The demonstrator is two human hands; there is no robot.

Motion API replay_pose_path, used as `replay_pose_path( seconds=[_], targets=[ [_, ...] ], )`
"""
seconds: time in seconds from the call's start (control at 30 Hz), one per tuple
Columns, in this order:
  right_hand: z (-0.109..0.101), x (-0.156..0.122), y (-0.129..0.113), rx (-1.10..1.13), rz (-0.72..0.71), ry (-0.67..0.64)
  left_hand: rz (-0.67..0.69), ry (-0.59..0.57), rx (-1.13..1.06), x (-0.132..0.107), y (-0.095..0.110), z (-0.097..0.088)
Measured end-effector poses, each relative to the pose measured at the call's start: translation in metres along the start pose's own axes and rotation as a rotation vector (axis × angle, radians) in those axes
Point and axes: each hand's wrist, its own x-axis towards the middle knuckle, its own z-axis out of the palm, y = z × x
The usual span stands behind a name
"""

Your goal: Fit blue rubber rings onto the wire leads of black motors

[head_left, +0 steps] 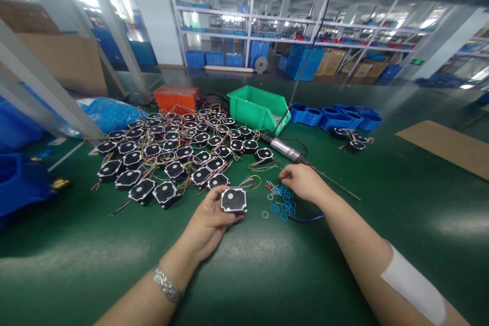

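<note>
Right across the green table (244,275) lies a big heap of black motors (171,150) with colored wires, and behind it sits a green bin (256,107) with a silver screwdriver (284,150) just beside it. Closer in, the left hand (208,224) is wrapped around one black motor (234,200), lifted just off the table in front of the heap. Just beside it, the right hand (301,181) rests with fingers curled down over the little blue rings (283,206), but I cannot tell if it pinches one.

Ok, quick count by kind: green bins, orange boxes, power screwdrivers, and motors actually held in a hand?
Green bin: 1
Orange box: 1
Power screwdriver: 1
Motor held in left hand: 1
Total: 4
</note>
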Motion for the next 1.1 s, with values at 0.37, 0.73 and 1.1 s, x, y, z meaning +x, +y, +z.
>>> replay_pose_path(
  seconds=[0.37, 0.73, 1.1],
  targets=[
    [0.029, 0.007, -0.018, -0.233, -0.096, -0.084, -0.06, -0.004, -0.053, 0.0, -0.004, 0.001],
    [0.025, 0.005, -0.021, -0.3, -0.202, -0.177, -0.052, -0.043, 0.044, 0.0, -0.006, 0.003],
    [0.026, 0.006, -0.013, -0.327, -0.346, -0.185, -0.085, -0.005, 0.026, 0.001, -0.007, 0.002]
  ],
)
